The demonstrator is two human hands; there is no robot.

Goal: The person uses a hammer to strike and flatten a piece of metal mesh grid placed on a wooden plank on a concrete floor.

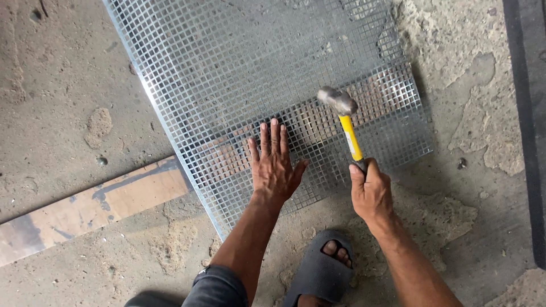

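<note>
The left hand [274,165] lies flat, palm down, fingers stretched forward and slightly spread, thumb out to the right, pressing on the grey square-holed metal mesh sheet [267,68]. Its grip is fully open and has hold of nothing. The forearm runs back and down toward a dark rolled sleeve at the lower edge of the view.

The right hand [371,190] is closed in a fist around the lower end of the yellow-handled hammer with a dull steel head [343,116]. The handle points up and slightly left, and the head sits over the mesh, just right of the left fingertips; whether it touches the mesh cannot be told.

The mesh lies on the rough concrete floor [62,85], its far end cut off by the top edge. A worn wooden plank [91,202] lies beneath it, showing bare at the left and only dimly through the holes. A foot in a dark grey slipper [318,273] stands near the mesh's close edge, partly cut off below.
</note>
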